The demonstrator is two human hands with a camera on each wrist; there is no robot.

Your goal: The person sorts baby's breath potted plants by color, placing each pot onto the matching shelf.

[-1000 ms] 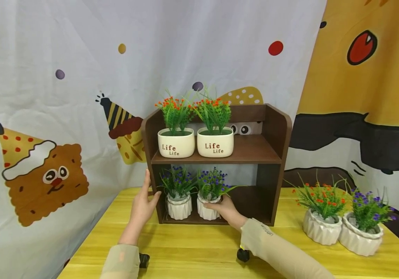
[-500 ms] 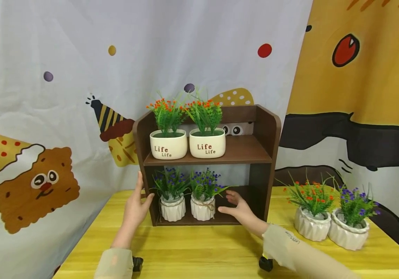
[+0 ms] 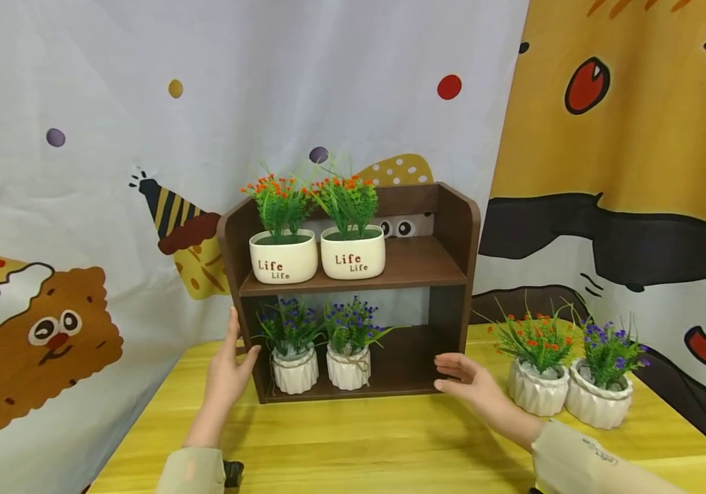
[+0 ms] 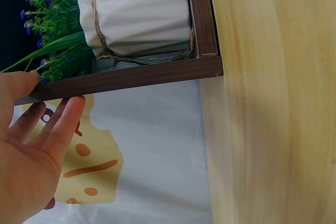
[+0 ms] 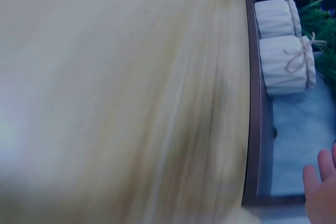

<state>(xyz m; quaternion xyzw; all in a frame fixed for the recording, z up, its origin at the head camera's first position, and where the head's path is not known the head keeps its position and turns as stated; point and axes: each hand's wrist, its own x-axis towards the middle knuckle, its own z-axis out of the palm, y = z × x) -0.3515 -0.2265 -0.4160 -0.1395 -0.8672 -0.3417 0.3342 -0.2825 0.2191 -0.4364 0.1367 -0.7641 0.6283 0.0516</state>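
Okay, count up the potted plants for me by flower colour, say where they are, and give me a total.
Orange-flowered plants: 3 (2 on the upper level of the shelf unit, 1 on the table)
Purple-flowered plants: 3 (2 on the lower level, 1 on the table)
Total: 6

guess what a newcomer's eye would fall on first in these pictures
Probably the two cream "Life" pots with orange-red flowers, side by side on the upper shelf of the brown rack. Below, two white pots with purple flowers stand toward the left of the lower shelf. Next might be the cartoon biscuit, printed on the curtain at the head view's far left.
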